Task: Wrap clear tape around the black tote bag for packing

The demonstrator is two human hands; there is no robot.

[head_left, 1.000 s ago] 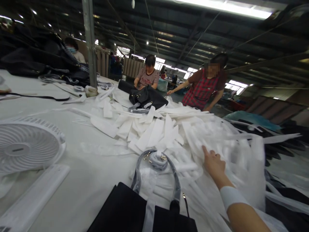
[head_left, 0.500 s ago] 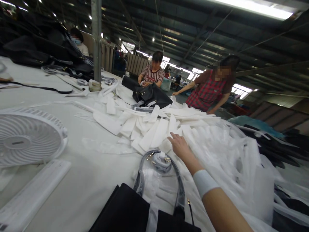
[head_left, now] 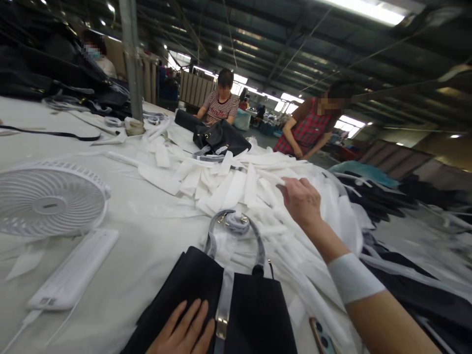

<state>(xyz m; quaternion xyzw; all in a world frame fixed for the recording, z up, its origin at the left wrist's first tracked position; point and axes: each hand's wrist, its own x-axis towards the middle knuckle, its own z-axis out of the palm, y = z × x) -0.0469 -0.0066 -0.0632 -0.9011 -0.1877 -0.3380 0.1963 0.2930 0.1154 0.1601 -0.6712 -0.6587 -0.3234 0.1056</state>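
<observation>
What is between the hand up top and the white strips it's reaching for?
Nothing visible. The right hand hangs right over the pile of white strips, its fingers at or just above the top ones. The left hand rests flat on the black handbag nearer the person.

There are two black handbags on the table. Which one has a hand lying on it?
The near black handbag, with wrapped handles at the bottom of the view: the left hand rests flat on it. The far black handbag, in front of the seated person, is untouched.
</observation>
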